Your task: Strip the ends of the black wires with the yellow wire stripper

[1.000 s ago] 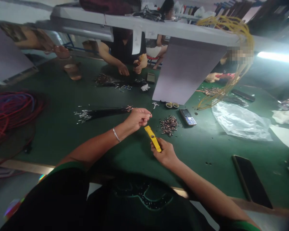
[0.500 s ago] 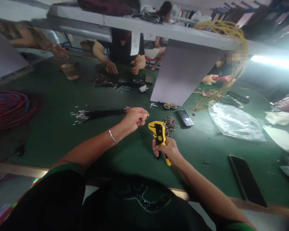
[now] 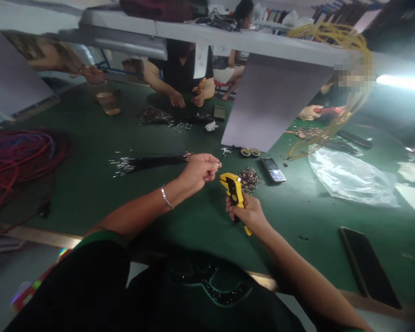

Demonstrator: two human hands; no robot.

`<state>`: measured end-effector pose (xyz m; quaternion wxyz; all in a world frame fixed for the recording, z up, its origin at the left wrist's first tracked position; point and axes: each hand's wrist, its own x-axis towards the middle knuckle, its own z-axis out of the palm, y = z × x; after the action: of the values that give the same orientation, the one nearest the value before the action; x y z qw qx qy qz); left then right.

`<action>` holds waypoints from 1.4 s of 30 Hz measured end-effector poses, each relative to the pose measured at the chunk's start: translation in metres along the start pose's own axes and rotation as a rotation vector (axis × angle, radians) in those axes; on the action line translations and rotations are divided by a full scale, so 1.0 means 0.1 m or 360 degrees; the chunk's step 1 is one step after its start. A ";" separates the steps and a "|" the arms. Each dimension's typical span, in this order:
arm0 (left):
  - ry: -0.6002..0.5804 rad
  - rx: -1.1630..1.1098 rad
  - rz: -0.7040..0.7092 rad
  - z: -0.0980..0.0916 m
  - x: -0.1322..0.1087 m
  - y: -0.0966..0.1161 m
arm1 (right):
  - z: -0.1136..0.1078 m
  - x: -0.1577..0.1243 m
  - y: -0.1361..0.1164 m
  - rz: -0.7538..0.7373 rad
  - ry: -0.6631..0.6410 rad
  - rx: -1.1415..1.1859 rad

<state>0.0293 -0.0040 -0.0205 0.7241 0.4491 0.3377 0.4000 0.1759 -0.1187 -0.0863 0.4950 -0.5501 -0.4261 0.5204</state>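
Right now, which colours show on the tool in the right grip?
Yellow and black: the tool shows best in the head view.

Workshop: long green table [image 3: 290, 249], upright pale-grey flat panel [image 3: 276, 99]; left of panel, bundle of thin black wires [image 3: 155, 162], coiled red-and-blue cable [image 3: 19, 159]; right of panel, hanging yellow wire loops [image 3: 365, 48]; beyond panel's left side, black-shirted person [image 3: 182, 71] holding orange hand tool [image 3: 201, 85].
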 end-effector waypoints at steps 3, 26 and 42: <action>0.0000 0.0010 0.0010 0.01 -0.02 0.00 | 0.00 0.02 0.00 0.0006 0.0024 -0.0090; 0.0283 -0.0070 0.0093 -0.27 0.19 0.18 | -0.40 -0.04 -0.24 -0.0155 0.0247 0.0449; -0.0102 -0.0355 0.0088 -0.34 0.14 0.31 | -0.10 -0.16 0.04 -0.0831 -0.0218 -0.1555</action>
<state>-0.0020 0.0298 -0.0060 0.7687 0.3874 0.2552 0.4404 0.1840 -0.1358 -0.0886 0.2661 -0.5568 -0.7711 0.1570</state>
